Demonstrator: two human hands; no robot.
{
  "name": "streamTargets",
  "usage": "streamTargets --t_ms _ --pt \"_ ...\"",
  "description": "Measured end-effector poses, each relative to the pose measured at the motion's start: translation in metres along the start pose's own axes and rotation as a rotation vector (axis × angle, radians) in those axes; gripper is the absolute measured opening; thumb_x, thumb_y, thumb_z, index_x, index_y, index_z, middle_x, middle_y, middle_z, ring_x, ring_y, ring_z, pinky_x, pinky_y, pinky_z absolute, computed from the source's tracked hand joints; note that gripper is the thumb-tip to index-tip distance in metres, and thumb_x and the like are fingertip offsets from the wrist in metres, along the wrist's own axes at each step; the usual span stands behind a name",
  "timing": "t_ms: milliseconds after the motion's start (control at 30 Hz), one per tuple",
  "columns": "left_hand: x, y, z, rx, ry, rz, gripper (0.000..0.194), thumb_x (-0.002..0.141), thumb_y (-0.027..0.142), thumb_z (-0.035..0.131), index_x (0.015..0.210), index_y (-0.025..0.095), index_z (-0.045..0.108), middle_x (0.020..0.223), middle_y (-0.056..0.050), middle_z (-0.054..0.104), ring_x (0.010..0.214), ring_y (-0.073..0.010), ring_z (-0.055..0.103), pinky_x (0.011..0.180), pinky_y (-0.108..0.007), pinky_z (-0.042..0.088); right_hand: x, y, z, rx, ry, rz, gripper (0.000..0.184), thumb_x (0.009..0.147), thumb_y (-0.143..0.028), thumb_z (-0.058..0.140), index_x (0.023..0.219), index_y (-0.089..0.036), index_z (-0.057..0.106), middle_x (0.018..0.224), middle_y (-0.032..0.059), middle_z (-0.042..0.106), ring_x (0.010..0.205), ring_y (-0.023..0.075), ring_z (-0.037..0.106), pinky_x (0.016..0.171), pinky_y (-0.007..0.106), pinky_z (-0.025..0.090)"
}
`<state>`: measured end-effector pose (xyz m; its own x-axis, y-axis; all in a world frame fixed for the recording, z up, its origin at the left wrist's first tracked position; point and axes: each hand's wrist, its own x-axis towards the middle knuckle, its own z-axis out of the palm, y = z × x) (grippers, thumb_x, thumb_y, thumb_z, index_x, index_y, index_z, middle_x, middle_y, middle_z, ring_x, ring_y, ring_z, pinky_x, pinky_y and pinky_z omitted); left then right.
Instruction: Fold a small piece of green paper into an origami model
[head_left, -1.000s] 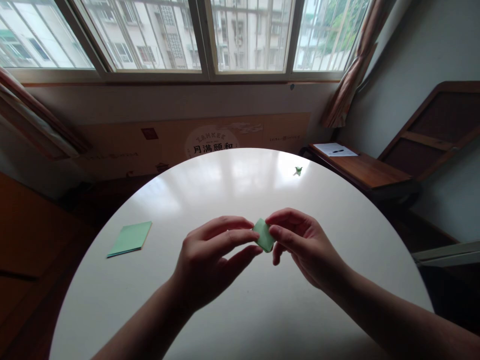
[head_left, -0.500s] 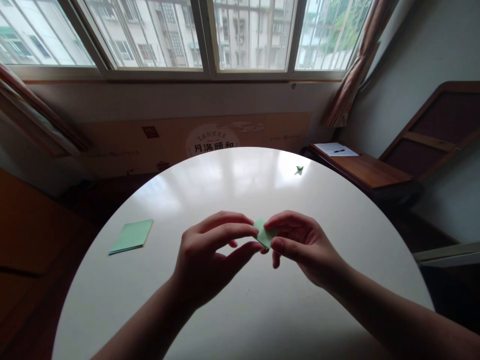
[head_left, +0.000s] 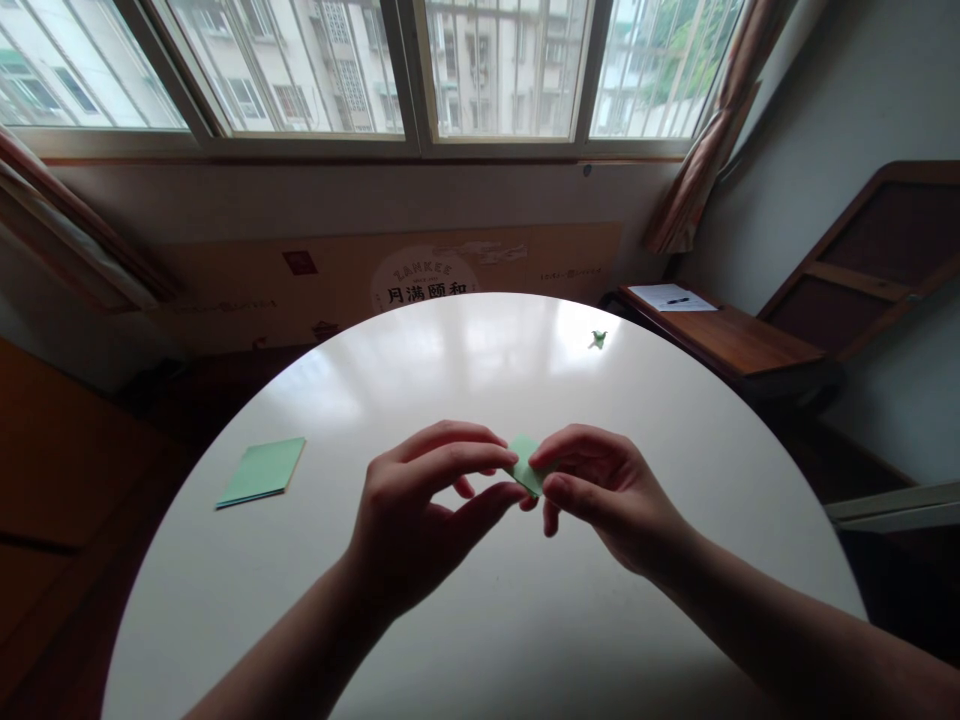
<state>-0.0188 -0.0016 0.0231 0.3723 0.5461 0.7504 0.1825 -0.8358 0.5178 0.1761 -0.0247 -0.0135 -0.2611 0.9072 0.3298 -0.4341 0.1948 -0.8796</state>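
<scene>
A small folded piece of green paper is held above the round white table between both hands. My left hand pinches its left edge with thumb and forefinger. My right hand pinches its right side, the fingers curled over it. Most of the paper is hidden by the fingertips. A stack of green paper sheets lies flat on the table to the left. A tiny folded green paper figure stands far back on the right of the table.
A wooden side desk with a sheet of paper and a pen stands at the right, beside the table. A printed cardboard panel leans under the window behind the table. Curtains hang at both sides.
The fingers of both hands have closed in on the green paper, which now shows less and sits slightly higher. The view has shifted a little.
</scene>
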Motion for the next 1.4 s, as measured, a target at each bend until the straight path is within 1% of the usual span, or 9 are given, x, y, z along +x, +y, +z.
streamTargets --t_ms 200,333,467,633,733,933,1100,1200,1400 --pt "0.0013 -0.0007 -0.0001 0.004 -0.005 -0.010 0.013 0.077 0.011 0.080 0.087 0.017 0.075 0.087 -0.005 0.072 0.071 -0.0133 0.069 0.052 -0.020 0.058 -0.0004 -0.0010 -0.0002 0.019 -0.016 -0.010 0.018 0.087 -0.025 0.075 0.104 -0.023 0.075 0.091 0.0060 0.076 0.078 0.0180 0.072 0.055 0.023 0.057" --pt "0.0021 -0.0007 0.0005 0.009 -0.004 -0.008 0.012 0.078 0.011 0.080 0.086 0.017 0.075 0.085 -0.004 0.072 0.068 -0.0119 0.068 0.051 -0.019 0.058 -0.0010 0.0002 -0.0008 -0.013 0.011 0.008 0.019 0.085 -0.025 0.076 0.104 -0.023 0.075 0.088 0.0061 0.076 0.077 0.0194 0.071 0.054 0.026 0.056" --pt "0.0025 -0.0002 0.0011 -0.011 -0.012 -0.010 0.009 0.079 0.014 0.079 0.086 0.017 0.075 0.085 -0.005 0.072 0.066 -0.0124 0.068 0.051 -0.019 0.058 -0.0011 0.0003 -0.0007 -0.026 0.025 0.010 0.019 0.084 -0.025 0.077 0.103 -0.023 0.075 0.087 0.0048 0.074 0.073 0.0173 0.068 0.053 0.026 0.056" --pt "0.0032 0.0015 0.0008 -0.012 -0.023 -0.023 0.004 0.082 0.013 0.076 0.083 0.017 0.075 0.083 -0.005 0.073 0.064 -0.0123 0.068 0.053 -0.019 0.058 -0.0004 0.0001 0.0000 -0.021 0.013 -0.017 0.013 0.087 -0.026 0.074 0.100 -0.023 0.076 0.085 0.0043 0.072 0.074 0.0162 0.065 0.054 0.024 0.055" --pt "0.0032 0.0014 0.0010 -0.002 -0.023 -0.022 0.005 0.082 0.012 0.075 0.082 0.017 0.075 0.082 -0.005 0.073 0.065 -0.0129 0.069 0.053 -0.019 0.058 0.0003 0.0008 0.0003 -0.029 0.011 -0.024 0.011 0.089 -0.028 0.071 0.097 -0.023 0.077 0.083 0.0045 0.072 0.073 0.0161 0.065 0.054 0.024 0.055" --pt "0.0023 -0.0010 0.0018 -0.012 -0.027 -0.028 0.006 0.082 0.011 0.075 0.083 0.017 0.075 0.083 -0.006 0.073 0.066 -0.0131 0.069 0.053 -0.019 0.058 -0.0005 0.0006 -0.0005 -0.017 0.002 -0.001 0.018 0.087 -0.032 0.074 0.102 -0.023 0.077 0.088 0.0063 0.072 0.076 0.0181 0.065 0.055 0.026 0.056" --pt "0.0016 -0.0022 0.0027 -0.026 -0.020 -0.065 0.007 0.083 0.011 0.073 0.084 0.018 0.075 0.084 -0.005 0.073 0.069 -0.0137 0.070 0.053 -0.019 0.058 -0.0032 0.0000 -0.0018 -0.011 -0.015 0.025 0.026 0.082 -0.023 0.078 0.108 -0.025 0.076 0.094 0.0052 0.072 0.076 0.0160 0.064 0.058 0.025 0.057" --pt "0.0017 -0.0014 0.0026 -0.038 -0.018 -0.094 0.005 0.084 0.013 0.072 0.085 0.018 0.074 0.084 -0.006 0.074 0.068 -0.0144 0.070 0.051 -0.019 0.057 -0.0034 -0.0001 -0.0012 -0.037 -0.006 0.016 0.023 0.082 -0.021 0.078 0.104 -0.025 0.076 0.094 0.0052 0.073 0.077 0.0168 0.064 0.058 0.026 0.057" --pt "0.0013 -0.0002 0.0016 -0.093 -0.037 -0.124 0.007 0.083 0.015 0.073 0.090 0.016 0.075 0.087 -0.008 0.074 0.069 -0.0150 0.070 0.049 -0.020 0.057 -0.0016 -0.0012 0.0012 -0.069 0.008 -0.017 0.014 0.086 -0.024 0.075 0.099 -0.024 0.077 0.090 0.0050 0.072 0.074 0.0168 0.064 0.055 0.027 0.056"
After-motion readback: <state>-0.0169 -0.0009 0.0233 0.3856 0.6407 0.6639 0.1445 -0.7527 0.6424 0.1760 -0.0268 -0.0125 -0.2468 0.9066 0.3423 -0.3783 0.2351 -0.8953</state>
